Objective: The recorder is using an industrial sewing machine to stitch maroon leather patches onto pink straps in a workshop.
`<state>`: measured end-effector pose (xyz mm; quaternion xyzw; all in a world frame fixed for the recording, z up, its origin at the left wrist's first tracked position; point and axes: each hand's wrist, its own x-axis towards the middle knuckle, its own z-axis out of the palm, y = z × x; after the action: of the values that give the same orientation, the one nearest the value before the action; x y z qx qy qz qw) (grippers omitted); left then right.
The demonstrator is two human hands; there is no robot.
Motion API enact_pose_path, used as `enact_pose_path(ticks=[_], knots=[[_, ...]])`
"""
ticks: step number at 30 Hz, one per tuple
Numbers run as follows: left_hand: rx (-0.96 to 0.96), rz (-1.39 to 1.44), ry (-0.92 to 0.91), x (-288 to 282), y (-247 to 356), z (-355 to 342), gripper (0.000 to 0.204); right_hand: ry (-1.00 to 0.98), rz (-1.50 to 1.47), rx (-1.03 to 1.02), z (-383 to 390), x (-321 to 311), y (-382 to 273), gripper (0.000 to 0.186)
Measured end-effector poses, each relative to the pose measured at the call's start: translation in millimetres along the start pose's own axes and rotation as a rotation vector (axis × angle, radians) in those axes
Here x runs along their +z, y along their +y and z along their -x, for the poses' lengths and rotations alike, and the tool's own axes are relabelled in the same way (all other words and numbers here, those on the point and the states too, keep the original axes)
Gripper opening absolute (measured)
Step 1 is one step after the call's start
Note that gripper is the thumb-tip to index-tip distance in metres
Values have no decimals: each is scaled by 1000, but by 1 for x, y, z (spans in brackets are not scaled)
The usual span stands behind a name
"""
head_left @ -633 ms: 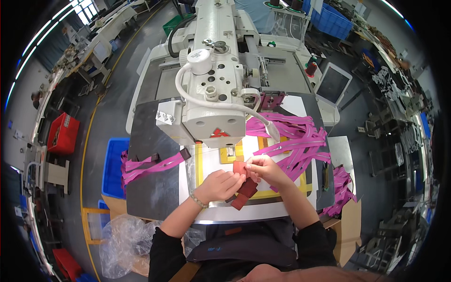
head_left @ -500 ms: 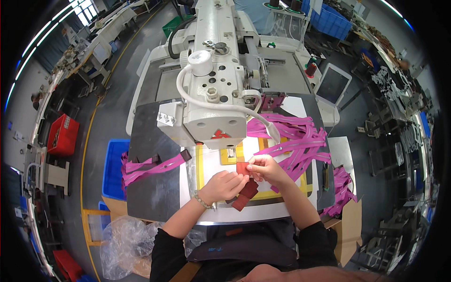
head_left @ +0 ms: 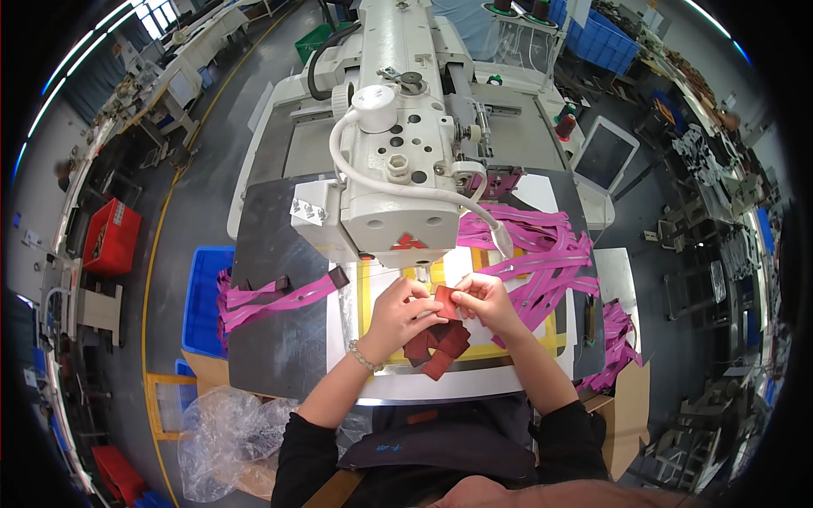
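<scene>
Between my two hands, just in front of the sewing machine head [head_left: 398, 224], is a small reddish-brown patch [head_left: 446, 302]. My right hand [head_left: 487, 303] pinches its right side between thumb and fingertips. My left hand [head_left: 398, 317] grips its left edge, thumb and fingers closed. Below the patch, several dark red patches [head_left: 439, 362] lie in a loose pile on the white sheet [head_left: 398, 383] with yellow tape borders. Many magenta zipper strips [head_left: 542, 245] are heaped right of my hands. At the left, more magenta strips [head_left: 296, 298] with dark end tabs reach across the table edge.
A blue bin [head_left: 207, 296] stands at the table's left, with crumpled clear plastic [head_left: 229, 436] below it. On the right, a cardboard box [head_left: 631, 415] sits under hanging magenta strips [head_left: 614, 343]. A control screen [head_left: 604, 152] stands right of the machine; thread cones [head_left: 566, 127] are nearby.
My left hand has shifted its fingers on the patch, uncovering more of the dark red pile. The patch sits slightly farther right and tilts. The view has shifted slightly.
</scene>
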<state>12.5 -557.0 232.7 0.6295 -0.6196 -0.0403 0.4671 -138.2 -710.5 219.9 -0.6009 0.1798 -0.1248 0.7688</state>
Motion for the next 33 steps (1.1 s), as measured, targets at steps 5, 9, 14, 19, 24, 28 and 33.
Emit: enact_pose_path(ticks=[5, 9, 14, 19, 24, 28, 33], knots=[[-225, 357, 42, 7, -1, 1, 20, 42, 20, -50, 2, 4, 6, 7], [-396, 534, -27, 7, -4, 7, 13, -7, -4, -15, 3, 7, 11, 6], [-482, 619, 16, 12, -6, 12, 9, -11, 16, -10, 3, 11, 9, 6], [-542, 699, 81, 21, -12, 17, 7, -28, -33, 31, 3, 14, 16, 11], [-611, 669, 153, 17, -10, 16, 11, -51, -114, -13, 6, 24, 10, 15], [-626, 717, 175, 20, -8, 15, 13, -19, -72, -14, 6, 21, 18, 19], [-597, 680, 166, 22, -10, 14, 14, 18, -117, -15, 4, 22, 24, 16]])
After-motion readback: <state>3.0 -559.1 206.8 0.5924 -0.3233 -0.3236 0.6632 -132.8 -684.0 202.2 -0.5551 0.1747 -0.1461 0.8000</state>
